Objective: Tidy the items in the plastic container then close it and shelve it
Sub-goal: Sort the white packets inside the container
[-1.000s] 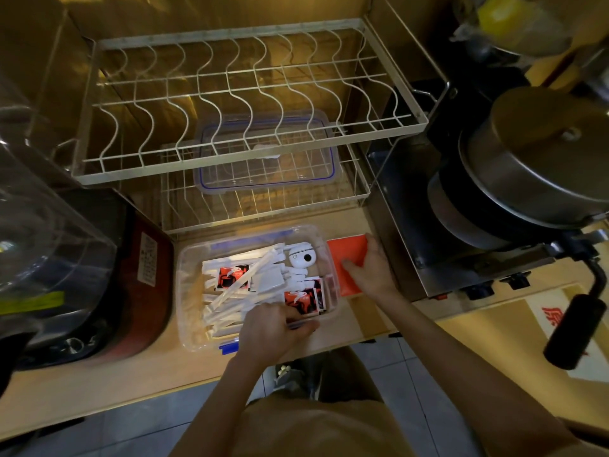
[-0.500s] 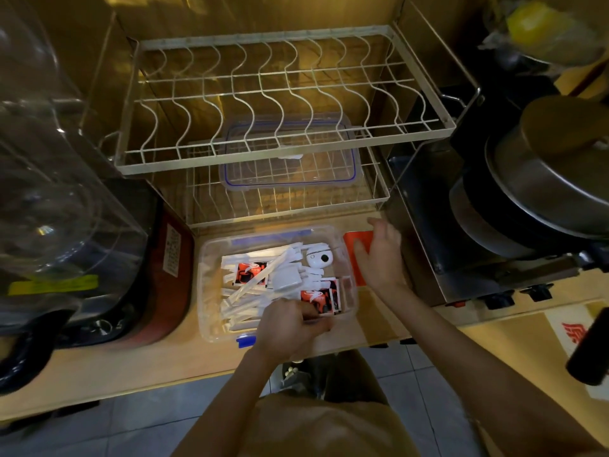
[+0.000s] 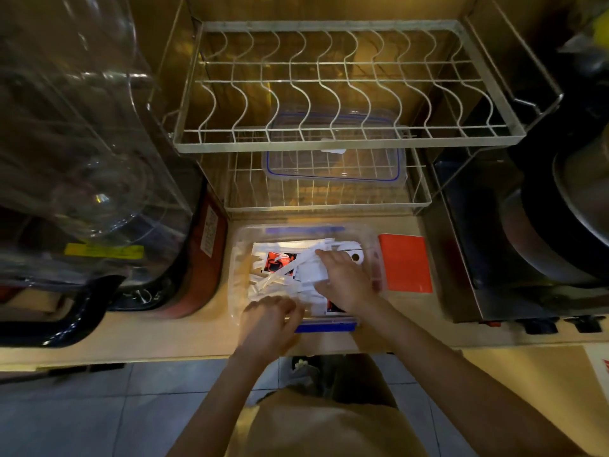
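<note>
1. I look down at a clear plastic container (image 3: 239,258) sitting open on the pale wooden worktop (image 3: 171,338), right in front of a two-tier wire dish rack (image 3: 349,140); I judge it stays low and near so both hands can reach in.
2. My right hand (image 3: 346,282) lies flat, fingers spread, on the pile of white sachets (image 3: 273,285), apparently pressing it down so nothing stands above the rim; its grip pinches nothing.
3. My left hand (image 3: 268,321) hovers at the container's near edge, fingers curled; motion blur hides whether its grip is closed on a sachet, so I cannot tell.
4. The sachets are thin, flat and papery, some long and narrow, lying crosswise; a few red-and-black printed packets (image 3: 278,262) and a small white round-ended piece (image 3: 355,257) lie among them.
5. The container's walls are soft-cornered and see-through, with blue latch flaps at the far and near sides.
6. Its matching clear lid (image 3: 333,166), edged with a blue seal, rests flat on the rack's lower tier, well apart from the container; closing is not yet begun.
7. A flat orange-red packet (image 3: 405,262) lies on the worktop just beside the container's right wall, outside it.
8. A steel appliance (image 3: 461,242) stands at right.
</note>
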The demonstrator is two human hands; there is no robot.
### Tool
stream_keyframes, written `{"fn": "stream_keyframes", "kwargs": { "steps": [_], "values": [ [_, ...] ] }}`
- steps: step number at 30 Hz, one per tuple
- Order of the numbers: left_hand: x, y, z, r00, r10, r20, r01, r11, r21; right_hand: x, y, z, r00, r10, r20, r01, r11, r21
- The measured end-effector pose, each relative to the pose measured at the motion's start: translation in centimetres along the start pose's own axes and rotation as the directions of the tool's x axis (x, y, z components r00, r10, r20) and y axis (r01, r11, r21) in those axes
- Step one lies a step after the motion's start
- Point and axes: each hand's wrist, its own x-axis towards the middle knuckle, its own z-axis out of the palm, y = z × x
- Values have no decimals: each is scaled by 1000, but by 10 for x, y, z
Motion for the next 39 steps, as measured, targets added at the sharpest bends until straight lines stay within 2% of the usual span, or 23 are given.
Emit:
{"fn": "stream_keyframes", "kwargs": {
  "steps": [4,9,12,15,17,20,25,29,32,35,39],
  "values": [
    [0,6,3,988,-40,152,81,959,-272,1,0,4,999,-26,21,26,999,-39],
    [2,3,5,992,-47,118,67,983,-169,-1,5,5,1000,18,-15,-18,1000,25],
    [3,2,4,988,-74,132,88,991,-104,-3,8,7,991,110,-79,-96,983,157],
    [1,6,-1,984,-64,168,78,994,-74,0,13,8,926,295,-235,-213,923,319],
    [0,7,-2,984,-53,171,61,997,-43,2,14,5,876,393,-279,-268,878,396],
    [-2,8,0,978,-50,201,53,999,-7,4,14,1,855,448,-263,-302,840,450],
    [-10,16,2,988,-22,152,7,995,100,8,7,7,860,473,-190,-375,840,391],
    [-3,16,-5,979,-46,197,64,994,-84,7,5,10,871,474,-129,-421,857,298],
    [13,11,-14,991,-91,97,108,975,-196,4,6,7,887,447,-118,-403,873,274],
    [40,-1,-15,994,-103,-27,98,985,-141,-1,10,4,892,436,-118,-382,868,319],
    [70,-10,-8,996,-69,-49,68,998,-4,-13,17,-4,911,402,-92,-344,864,367]
  ]
}}
